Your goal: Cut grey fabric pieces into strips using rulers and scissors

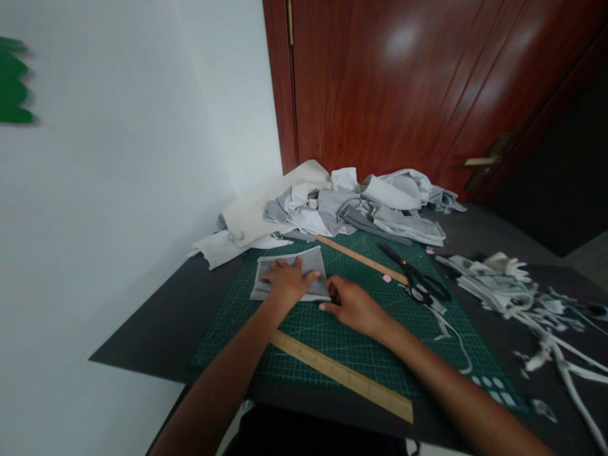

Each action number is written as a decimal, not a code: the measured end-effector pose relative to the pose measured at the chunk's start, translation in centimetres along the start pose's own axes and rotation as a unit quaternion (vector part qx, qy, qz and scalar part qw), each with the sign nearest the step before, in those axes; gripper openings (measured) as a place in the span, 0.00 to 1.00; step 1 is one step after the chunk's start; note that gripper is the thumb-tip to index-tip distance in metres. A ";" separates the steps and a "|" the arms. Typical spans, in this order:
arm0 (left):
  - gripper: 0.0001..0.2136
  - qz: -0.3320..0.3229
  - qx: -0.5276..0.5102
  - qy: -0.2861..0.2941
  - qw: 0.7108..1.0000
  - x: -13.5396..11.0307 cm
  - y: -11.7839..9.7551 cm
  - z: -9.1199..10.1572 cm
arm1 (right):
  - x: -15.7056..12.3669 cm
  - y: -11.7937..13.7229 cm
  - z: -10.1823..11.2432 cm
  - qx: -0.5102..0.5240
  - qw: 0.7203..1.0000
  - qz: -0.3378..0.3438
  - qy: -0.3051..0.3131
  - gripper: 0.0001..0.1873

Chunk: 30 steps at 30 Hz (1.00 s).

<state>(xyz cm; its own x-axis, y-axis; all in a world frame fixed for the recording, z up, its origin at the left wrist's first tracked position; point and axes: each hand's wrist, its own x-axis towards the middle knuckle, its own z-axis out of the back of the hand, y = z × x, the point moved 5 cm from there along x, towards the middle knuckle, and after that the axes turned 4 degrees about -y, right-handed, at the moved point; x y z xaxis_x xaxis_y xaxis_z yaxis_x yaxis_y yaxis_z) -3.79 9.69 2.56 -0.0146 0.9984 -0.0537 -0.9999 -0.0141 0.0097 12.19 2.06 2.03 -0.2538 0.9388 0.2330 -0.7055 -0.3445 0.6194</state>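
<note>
A grey piece of fabric (312, 261) with pale edges lies flat on the green cutting mat (304, 351). My left hand (287, 278) rests on it with the fingers spread. At the fabric's lower right corner is my right hand (352, 305), its fingers curled and thumb stretched toward the corner. Whether anything sits between those fingers is hidden. A wide wooden ruler (344, 375) lies slantwise in front of both hands. Beyond the right hand, a thinner wooden ruler (357, 256) and black-handled scissors (418, 278) rest on the mat.
Heaped grey and white cloth (342, 206) lies along the back by the wall (142, 158) and wooden door (380, 95). Folded cloth and strips (498, 285) cover the table's right side. Small pink pieces (386, 278) and a white strip (463, 348) lie on the mat.
</note>
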 end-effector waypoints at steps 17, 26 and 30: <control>0.40 0.026 0.009 -0.029 0.999 -0.8 0.2 1.8 | 0.4 -2.1 -0.2 0.168 0.963 -0.084 -0.194 0.09; 0.36 -0.006 0.033 -0.059 0.998 -1.2 0.0 2.4 | 0.4 -1.8 -0.1 0.076 0.981 -0.084 -0.158 0.13; 0.35 -0.065 0.023 -0.114 0.991 -0.9 -0.6 1.8 | 0.3 -1.4 -0.3 0.023 0.988 -0.039 -0.145 0.14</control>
<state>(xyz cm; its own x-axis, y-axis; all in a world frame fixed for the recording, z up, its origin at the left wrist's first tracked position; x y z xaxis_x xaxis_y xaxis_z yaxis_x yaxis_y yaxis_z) -3.16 8.91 4.43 0.1212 0.9781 0.1691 -0.9917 0.1119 0.0634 12.89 2.81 1.05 0.0047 0.9234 0.3839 -0.6831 -0.2774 0.6755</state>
